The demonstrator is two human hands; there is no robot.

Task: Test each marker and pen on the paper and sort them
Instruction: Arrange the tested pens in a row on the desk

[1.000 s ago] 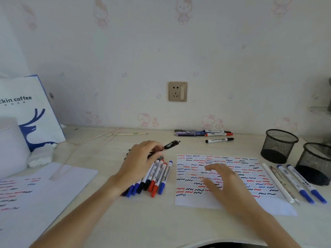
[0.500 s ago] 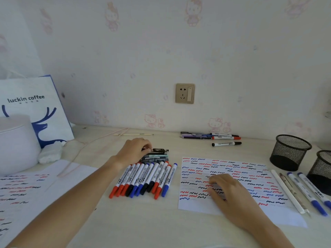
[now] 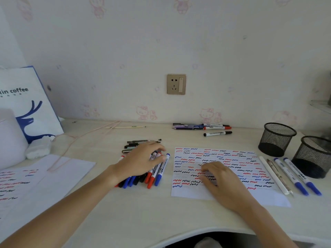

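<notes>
A row of red, blue and black markers (image 3: 158, 173) lies on the desk left of the test paper (image 3: 238, 158), which is covered in red, blue and black squiggles. My left hand (image 3: 139, 161) lies over the upper half of that row, its fingers spread on the marker barrels; I see no marker lifted. Just behind the hand, a few dark pens (image 3: 138, 141) lie in a small pile. My right hand (image 3: 222, 181) rests on the paper's lower middle and holds it flat, with nothing in it.
Right of the paper lie a white pen, a patterned pen and two blue-capped markers (image 3: 295, 178). Two black mesh cups (image 3: 276, 138) (image 3: 315, 156) stand at the far right. More pens (image 3: 200, 126) lie by the wall. A coffee bag (image 3: 26, 97) and another scribbled sheet (image 3: 35, 179) lie left.
My left hand set the black pen it held onto the dark pen pile, then came back toward me onto the marker row. My right hand stayed on the paper.
</notes>
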